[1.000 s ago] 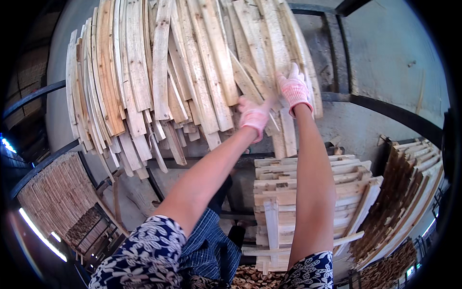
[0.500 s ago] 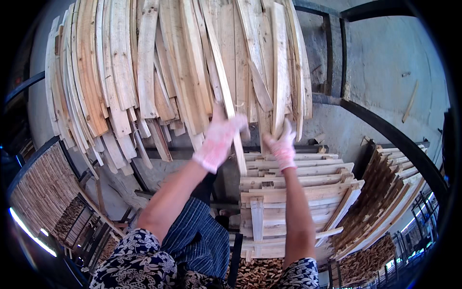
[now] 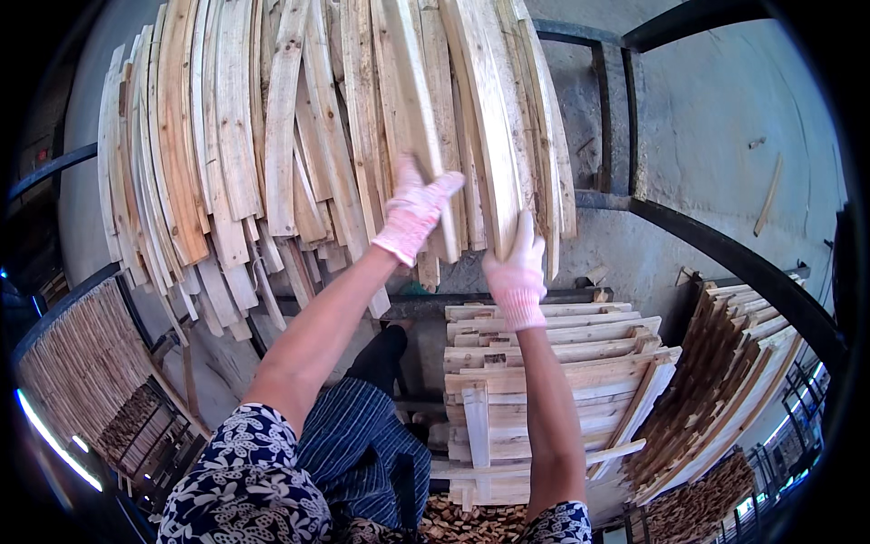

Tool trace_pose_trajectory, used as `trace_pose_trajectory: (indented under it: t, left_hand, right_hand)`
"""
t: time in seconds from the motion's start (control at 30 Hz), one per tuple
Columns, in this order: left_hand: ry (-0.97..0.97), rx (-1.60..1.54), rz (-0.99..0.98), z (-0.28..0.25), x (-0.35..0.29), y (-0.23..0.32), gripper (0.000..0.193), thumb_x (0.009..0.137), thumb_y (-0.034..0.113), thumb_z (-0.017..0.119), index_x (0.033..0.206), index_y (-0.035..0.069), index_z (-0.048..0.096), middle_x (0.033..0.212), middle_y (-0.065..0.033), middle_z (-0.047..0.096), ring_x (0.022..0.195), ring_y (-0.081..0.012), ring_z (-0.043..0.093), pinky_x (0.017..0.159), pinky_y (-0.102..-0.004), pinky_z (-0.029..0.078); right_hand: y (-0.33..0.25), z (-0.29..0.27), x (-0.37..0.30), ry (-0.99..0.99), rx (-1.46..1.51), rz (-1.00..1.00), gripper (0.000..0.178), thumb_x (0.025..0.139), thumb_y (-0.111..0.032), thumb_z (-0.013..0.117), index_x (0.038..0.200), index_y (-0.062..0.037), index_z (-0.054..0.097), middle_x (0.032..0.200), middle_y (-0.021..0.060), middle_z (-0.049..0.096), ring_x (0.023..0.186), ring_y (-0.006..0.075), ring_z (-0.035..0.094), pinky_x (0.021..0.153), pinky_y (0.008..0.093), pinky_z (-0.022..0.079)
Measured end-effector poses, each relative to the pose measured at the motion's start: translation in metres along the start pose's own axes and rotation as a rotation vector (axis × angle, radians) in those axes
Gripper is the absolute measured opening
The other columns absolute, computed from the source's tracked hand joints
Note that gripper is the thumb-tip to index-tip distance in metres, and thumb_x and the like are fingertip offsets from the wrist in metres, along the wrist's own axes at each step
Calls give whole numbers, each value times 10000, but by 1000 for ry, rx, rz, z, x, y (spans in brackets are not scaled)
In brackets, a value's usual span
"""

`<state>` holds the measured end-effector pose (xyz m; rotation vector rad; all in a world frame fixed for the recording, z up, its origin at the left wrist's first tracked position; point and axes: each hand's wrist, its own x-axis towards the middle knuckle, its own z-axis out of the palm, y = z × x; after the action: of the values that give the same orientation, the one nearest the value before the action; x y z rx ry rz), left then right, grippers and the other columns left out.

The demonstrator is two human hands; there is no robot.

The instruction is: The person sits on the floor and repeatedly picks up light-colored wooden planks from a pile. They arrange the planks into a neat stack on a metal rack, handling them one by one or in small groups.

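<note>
Both hands wear pink-and-white knit gloves. My left hand [image 3: 413, 208] lies across a narrow wooden strip [image 3: 422, 109], with the thumb over one side and the fingers at the other; its fingertips are slightly blurred. My right hand [image 3: 517, 276] grips the near end of a wider pale plank [image 3: 489, 136], thumb on its left side and a finger along its right. Both pieces rest lengthwise on a broad layer of long, rough boards [image 3: 231, 118] whose near ends are uneven.
A black metal frame [image 3: 689, 236] curves along the right side. Below my right hand stands a stack of slatted wooden pieces [image 3: 580, 363], with more stacked boards [image 3: 725, 372] farther right. Bundled wood [image 3: 86, 344] stands at the left. A loose stick [image 3: 770, 195] lies on the grey floor [image 3: 725, 118].
The narrow strip under my left hand has moved away from me, its near end now farther up. My right hand has closed on the plank's end and shifted slightly left.
</note>
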<state>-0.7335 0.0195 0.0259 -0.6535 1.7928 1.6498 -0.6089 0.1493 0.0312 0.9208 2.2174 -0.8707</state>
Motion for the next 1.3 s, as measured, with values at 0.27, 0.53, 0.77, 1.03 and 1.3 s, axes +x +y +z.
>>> trace_pose_trajectory:
  t: [0.27,0.53,0.77,1.03,1.3]
  left_hand:
    - [96,1001,3,65,76,2,1154,803,556,750,1576,-8,106,1499,-296,354,1370,-443,412,1138,-480,380]
    - [-37,960,-3,76,83,-3,1201,789,538,734,1609,51,5,1611,-341,166,1488,-500,222,1207,-492,281]
    - [-72,666,115,27,94,-15,1105,776,370,800,1587,35,127,1530,-334,304,1426,-481,332,1191,-477,327]
    - [1,584,29,43,79,-20,1266,676,433,923,1582,39,132,1533,-287,327,1428,-383,373,1188,-422,336]
    - [-257,10,-124,-5,85,-1,1139,720,370,925,1517,-31,218,1347,-232,571,1177,-297,617,1008,-366,526]
  right_hand:
    - [15,-42,101,-158,-304,-311,652,873,-381,679,1457,-172,477,1295,221,601,1177,387,600,1005,485,484]
    - [77,-37,225,150,346,-55,900,935,-700,444,1569,-70,339,1540,222,448,1436,363,412,1151,398,329]
    - [35,-17,174,-170,598,-7,977,918,-771,441,1538,-19,378,1550,236,420,1418,322,430,1192,368,277]
    - [31,0,158,-147,707,-101,816,964,-674,474,1536,-97,412,1457,175,521,1345,292,485,1132,372,337]
    - [-3,-3,109,-363,1112,241,788,867,-622,710,1419,-84,547,1333,149,587,1266,258,528,1107,387,389]
